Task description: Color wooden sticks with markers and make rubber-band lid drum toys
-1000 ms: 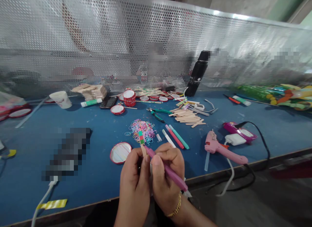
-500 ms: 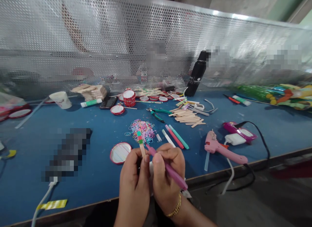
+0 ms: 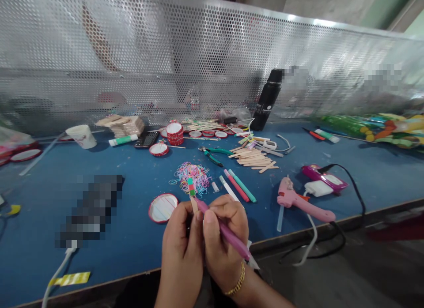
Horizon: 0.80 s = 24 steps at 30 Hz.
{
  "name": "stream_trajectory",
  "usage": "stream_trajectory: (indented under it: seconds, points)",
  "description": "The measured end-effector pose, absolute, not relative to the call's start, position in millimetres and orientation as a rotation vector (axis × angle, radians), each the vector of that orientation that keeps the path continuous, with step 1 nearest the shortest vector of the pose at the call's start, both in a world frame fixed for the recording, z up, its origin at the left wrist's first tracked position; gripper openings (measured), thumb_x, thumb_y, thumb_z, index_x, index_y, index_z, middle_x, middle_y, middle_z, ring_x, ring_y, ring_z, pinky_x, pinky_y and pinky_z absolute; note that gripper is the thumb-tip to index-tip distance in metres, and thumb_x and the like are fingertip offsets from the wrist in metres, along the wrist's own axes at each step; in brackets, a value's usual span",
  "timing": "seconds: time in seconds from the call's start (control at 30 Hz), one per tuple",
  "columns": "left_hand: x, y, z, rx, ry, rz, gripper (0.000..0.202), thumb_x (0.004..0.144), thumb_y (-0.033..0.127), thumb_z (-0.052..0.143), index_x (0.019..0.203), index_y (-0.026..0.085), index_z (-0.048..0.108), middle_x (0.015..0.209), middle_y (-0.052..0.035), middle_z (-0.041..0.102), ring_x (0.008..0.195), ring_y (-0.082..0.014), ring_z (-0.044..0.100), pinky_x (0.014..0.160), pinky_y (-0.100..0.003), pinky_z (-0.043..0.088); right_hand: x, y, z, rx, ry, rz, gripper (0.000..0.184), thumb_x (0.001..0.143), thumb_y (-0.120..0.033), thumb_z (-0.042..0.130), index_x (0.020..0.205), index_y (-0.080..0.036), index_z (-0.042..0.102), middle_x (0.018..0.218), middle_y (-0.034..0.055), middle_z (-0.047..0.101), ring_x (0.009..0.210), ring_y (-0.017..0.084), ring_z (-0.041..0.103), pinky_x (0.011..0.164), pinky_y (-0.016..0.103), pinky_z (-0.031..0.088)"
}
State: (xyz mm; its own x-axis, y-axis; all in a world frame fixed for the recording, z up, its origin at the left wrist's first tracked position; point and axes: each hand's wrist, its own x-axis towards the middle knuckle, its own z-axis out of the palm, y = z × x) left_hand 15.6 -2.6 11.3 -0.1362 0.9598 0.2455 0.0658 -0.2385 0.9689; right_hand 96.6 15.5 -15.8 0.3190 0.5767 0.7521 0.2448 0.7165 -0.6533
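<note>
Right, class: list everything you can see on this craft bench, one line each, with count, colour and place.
craft stick: one, wood with green and red bands, upright in the left hand
purple marker: one, in the right hand, tip at the stick
rubber bands: heap, pastel, just beyond the hands
round lid: one, white with red rim, left of the hands
loose markers: three, white, red, teal, beside the bands
glue gun: one, pink, right
pliers: one, green handles, centre
plain sticks: pile, wood, right of pliers
bottle: one, black, by the mesh screen
cup: one, white, far left
table: one, blue
left hand: holds stick
right hand: holds marker
</note>
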Motion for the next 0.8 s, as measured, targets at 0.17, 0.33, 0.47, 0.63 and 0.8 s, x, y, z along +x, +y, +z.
stream_trajectory:
  seconds: [0.17,0.33,0.47,0.63,0.8]
  points:
    - [16.1,-3.2,12.1,1.324,1.244,1.471,0.023,0.098,0.042,0.062,0.087,0.022,0.063,0.076,0.0013,0.062,0.067,-0.0143,0.052,0.062,-0.023,0.046,96.2,15.2,-19.0,-0.828,-1.189,0.267,0.013,0.099,-0.014,0.055,0.091,-0.023,0.052,0.083,-0.0026,0.055,0.075,0.014,0.057,0.073,0.033,0.047]
    - [16.6,-3.1,8.8,1.326,1.192,1.475,0.024,0.101,0.042,0.059,0.088,0.022,0.064,0.078,0.0004,0.064,0.071,-0.015,0.055,0.065,-0.024,0.048,96.9,13.9,-15.9,-0.783,-1.252,0.274,0.012,0.099,-0.015,0.055,0.093,-0.024,0.05,0.081,-0.0041,0.056,0.072,0.013,0.057,0.08,0.038,0.048]
    - [16.6,-3.0,10.1,1.339,1.196,1.488,0.019,0.098,0.037,0.063,0.086,0.022,0.065,0.078,0.0008,0.064,0.07,-0.015,0.057,0.066,-0.024,0.049,97.1,14.3,-12.1,-0.783,-1.276,0.251,0.011,0.099,-0.016,0.055,0.093,-0.024,0.05,0.082,-0.0035,0.057,0.072,0.014,0.059,0.081,0.04,0.049]
    - [16.1,-2.8,14.4,1.361,1.226,1.492,0.022,0.097,0.038,0.063,0.082,0.022,0.064,0.075,0.0003,0.063,0.069,-0.0154,0.055,0.064,-0.025,0.048,96.3,14.8,-11.6,-0.787,-1.277,0.217,0.01,0.098,-0.016,0.055,0.092,-0.024,0.051,0.081,-0.0037,0.058,0.071,0.013,0.059,0.08,0.039,0.049]
    - [16.1,-2.7,13.2,1.348,1.24,1.47,0.026,0.098,0.043,0.06,0.084,0.022,0.063,0.076,-0.0005,0.064,0.069,-0.0156,0.054,0.063,-0.025,0.048,95.9,15.1,-15.6,-0.825,-1.238,0.231,0.013,0.099,-0.015,0.054,0.09,-0.024,0.05,0.079,-0.0038,0.055,0.07,0.013,0.056,0.076,0.037,0.048]
